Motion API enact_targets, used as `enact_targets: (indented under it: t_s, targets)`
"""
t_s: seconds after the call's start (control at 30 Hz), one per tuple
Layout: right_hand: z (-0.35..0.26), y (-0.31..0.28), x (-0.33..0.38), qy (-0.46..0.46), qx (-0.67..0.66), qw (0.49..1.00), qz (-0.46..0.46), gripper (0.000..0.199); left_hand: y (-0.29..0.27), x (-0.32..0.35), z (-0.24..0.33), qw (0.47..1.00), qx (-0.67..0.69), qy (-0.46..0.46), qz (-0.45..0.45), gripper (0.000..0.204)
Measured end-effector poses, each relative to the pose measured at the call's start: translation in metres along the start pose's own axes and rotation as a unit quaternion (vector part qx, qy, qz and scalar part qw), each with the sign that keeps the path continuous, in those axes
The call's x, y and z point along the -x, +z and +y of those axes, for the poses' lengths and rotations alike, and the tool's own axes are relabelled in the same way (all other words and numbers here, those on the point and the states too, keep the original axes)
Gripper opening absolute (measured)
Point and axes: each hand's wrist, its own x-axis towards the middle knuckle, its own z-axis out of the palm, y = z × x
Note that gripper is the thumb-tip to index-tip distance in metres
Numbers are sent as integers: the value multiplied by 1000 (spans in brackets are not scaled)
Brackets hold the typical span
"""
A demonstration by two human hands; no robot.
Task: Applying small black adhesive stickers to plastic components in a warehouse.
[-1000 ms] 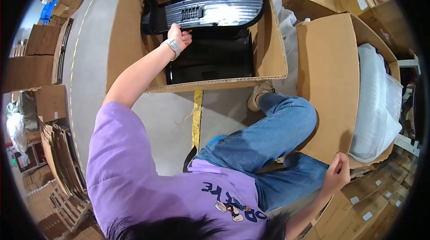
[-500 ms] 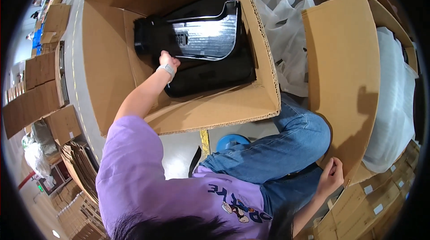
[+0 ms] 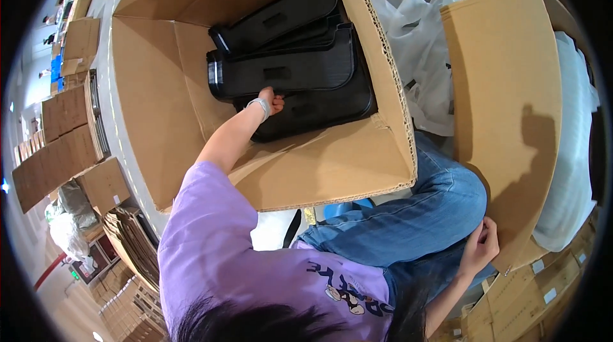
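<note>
My left hand reaches into a large open cardboard box. Its fingers are closed on the near edge of a long black plastic panel, which has a raised rim, a small rectangular recess and a shiny left end. This panel lies over other similar black panels: one shows behind it and another in front. My right hand rests low on the right, beside my knee and the near end of a cardboard flap. Its fingers are loosely curled, with nothing visible in them.
Translucent white plastic bags hang between the box and the flap. Right of the flap stands a white-wrapped bundle in another carton. A blue round object sits below the box, partly hidden by my leg. Stacked cardboard lines the far left.
The panel under my left hand has turned from glossy and tilted to dark and flatter, shifting slightly right with the hand. Another panel now shows behind it. My right hand stays beside the flap.
</note>
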Motion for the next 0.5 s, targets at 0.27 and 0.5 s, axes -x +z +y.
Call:
enact_targets:
  t_s: [0.27, 0.5]
  targets:
    - [-8, -10, 7, 27, -36, 999, 24, 4, 86, 99, -54, 209, -871, 432, 101, 71]
    - [-5, -4, 19, 12, -28, 1000, -4, 5, 100, 7, -14, 171, -863, 462, 110, 41]
